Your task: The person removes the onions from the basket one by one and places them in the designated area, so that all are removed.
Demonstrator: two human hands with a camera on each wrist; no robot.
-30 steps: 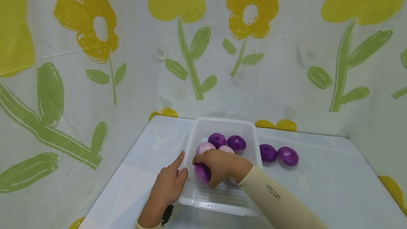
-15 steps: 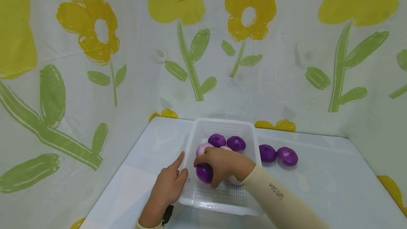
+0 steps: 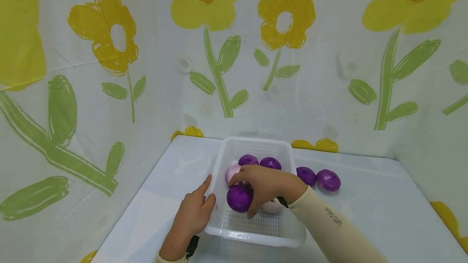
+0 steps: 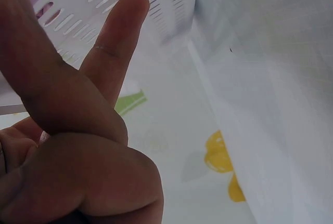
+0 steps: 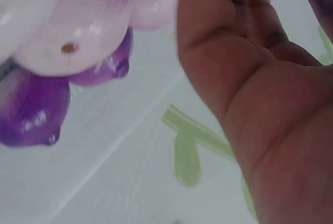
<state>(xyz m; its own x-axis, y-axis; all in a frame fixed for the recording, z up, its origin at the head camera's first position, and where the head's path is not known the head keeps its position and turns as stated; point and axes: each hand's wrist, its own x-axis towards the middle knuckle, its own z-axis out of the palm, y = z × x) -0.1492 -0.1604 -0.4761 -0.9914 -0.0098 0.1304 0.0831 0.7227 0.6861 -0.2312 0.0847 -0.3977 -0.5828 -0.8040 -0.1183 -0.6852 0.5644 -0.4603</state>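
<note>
My right hand (image 3: 265, 184) grips a dark purple onion (image 3: 239, 198), fingers and thumb around it, over the white slotted basket (image 3: 252, 236). Behind it in the basket lie two more purple onions (image 3: 270, 163), and a pale pinkish onion (image 3: 232, 173) sits on the left. Another pale onion (image 3: 271, 207) shows partly beneath the right wrist. Outside the basket's left wall is my left hand (image 3: 193, 212), its index finger and thumb stretched out against the side. In the left wrist view the other fingers of the left hand (image 4: 78, 141) are bent.
Two purple onions (image 3: 328, 180) lie side by side on the white table (image 3: 365, 214), just right of the basket. Cloth with yellow flowers (image 3: 287, 19) hangs behind and around the table.
My right hand has lifted the purple onion slightly and drawn it to the right, turning it on the way. The left hand stays at the basket's side.
</note>
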